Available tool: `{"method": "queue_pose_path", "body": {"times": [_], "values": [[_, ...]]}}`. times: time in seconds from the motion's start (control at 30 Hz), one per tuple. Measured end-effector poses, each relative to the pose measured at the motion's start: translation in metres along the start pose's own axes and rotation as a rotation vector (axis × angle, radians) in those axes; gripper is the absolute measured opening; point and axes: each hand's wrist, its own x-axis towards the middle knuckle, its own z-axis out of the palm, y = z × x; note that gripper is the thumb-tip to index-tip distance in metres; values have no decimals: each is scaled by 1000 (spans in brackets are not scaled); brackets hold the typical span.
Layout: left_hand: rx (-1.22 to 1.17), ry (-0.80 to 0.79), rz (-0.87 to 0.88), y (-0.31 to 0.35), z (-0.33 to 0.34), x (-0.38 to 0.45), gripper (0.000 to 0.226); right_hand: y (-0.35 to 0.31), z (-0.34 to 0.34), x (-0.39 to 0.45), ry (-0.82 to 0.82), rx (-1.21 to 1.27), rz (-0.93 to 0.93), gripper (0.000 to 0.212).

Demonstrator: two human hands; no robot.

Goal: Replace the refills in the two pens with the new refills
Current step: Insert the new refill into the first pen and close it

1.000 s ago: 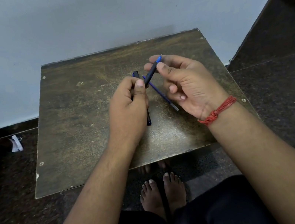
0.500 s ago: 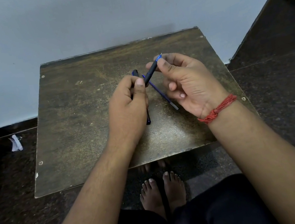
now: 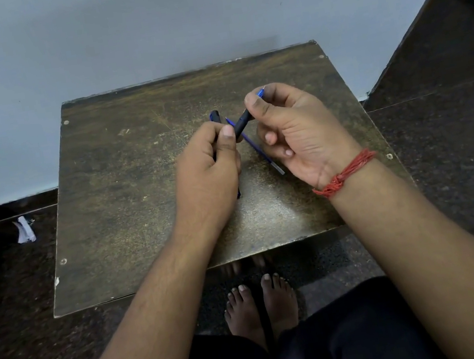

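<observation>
Your left hand (image 3: 205,165): grips the dark pen (image 3: 241,124) low.
Your right hand (image 3: 294,135): pinches its blue tip.
Second pen (image 3: 215,117): on the table (image 3: 126,198), mostly hidden under your left hand.
Refill (image 3: 255,148): lies between your hands.
Paper scrap (image 3: 24,230): on the floor, left.

Two pens (image 3: 241,124), one refill (image 3: 255,148)

The left hand (image 3: 206,165) hides most of the second pen (image 3: 215,117) and the held pen's (image 3: 241,125) lower end.
</observation>
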Motion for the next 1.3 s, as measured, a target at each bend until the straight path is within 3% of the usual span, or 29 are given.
{"method": "queue_pose_path", "body": {"times": [0.1, 0.2, 0.33, 0.9, 1.0, 1.1, 1.17, 1.3], "values": [[2, 6, -10, 1, 0, 0, 28, 0, 0, 0, -19, -5, -20, 2], [-20, 6, -33, 1, -2, 0, 29, 0, -2, 0, -55, -23, -22, 15], [-16, -9, -33, 1, -2, 0, 27, 0, -3, 1, -61, -53, -33, 14], [182, 73, 64, 0, -1, -1, 16, 7, 19, -3, 170, -45, -23, 13], [128, 119, 47, -2, -2, 0, 17, 5, 18, -3, 226, -325, -154, 13], [100, 157, 8, -4, -5, 3, 19, -4, -4, 1, 324, -874, -324, 7], [97, 168, -12, -4, -7, 4, 21, -11, -21, 2, 372, -1149, -325, 5], [84, 170, -33, -3, -8, 4, 24, -15, -37, 2, 421, -1439, -268, 9]]}}
